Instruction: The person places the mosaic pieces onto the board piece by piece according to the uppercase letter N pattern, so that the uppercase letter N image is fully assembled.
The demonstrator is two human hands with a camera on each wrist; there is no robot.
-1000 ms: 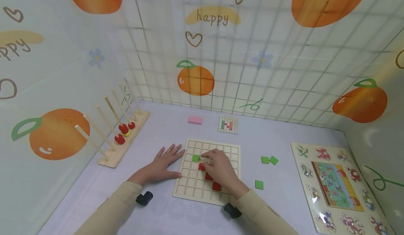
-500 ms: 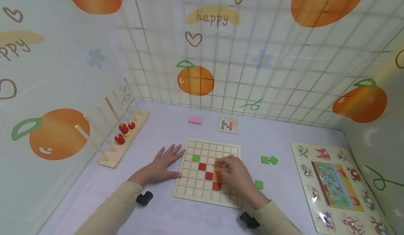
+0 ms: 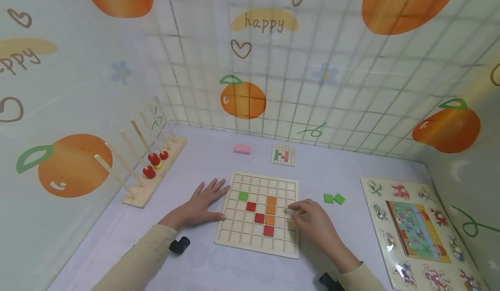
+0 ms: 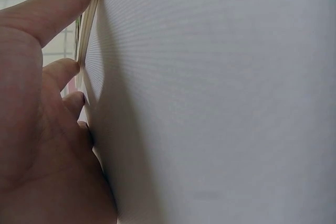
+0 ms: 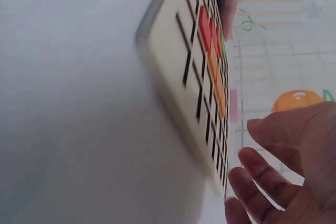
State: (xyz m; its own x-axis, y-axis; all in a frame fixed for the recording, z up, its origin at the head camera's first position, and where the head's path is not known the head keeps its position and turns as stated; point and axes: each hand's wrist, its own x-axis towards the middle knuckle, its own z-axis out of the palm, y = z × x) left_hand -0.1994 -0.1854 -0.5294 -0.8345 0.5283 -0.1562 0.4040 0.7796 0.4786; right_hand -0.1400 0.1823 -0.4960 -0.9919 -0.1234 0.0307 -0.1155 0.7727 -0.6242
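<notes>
A wooden grid board [image 3: 244, 246] lies on the table, bearing one green tile [image 3: 243, 195], a diagonal of three red tiles [image 3: 259, 218] and a column of three orange tiles [image 3: 271, 209]. My left hand [image 3: 199, 205] lies palm down with fingers spread, thumb and fingertips at the board's left edge. The left wrist view shows its thumb [image 4: 58, 6] against that edge. My right hand [image 3: 318, 228] is by the board's right edge, its fingertips overlapping the edge from above. In the right wrist view its fingers [image 5: 265, 177] are bent and apart from the thumb, with nothing between them.
Two loose green tiles [image 3: 328, 198] lie right of the board. Behind it are a pink block [image 3: 242, 149] and a small pattern card [image 3: 283, 155]. A pegged wooden stand [image 3: 154, 182] with beads is at left, an animal knob puzzle [image 3: 390, 247] at right.
My right hand has moved rightward from over the board to its right edge, uncovering the orange tiles and covering the spot of the nearer loose green tile. My left hand has stayed put.
</notes>
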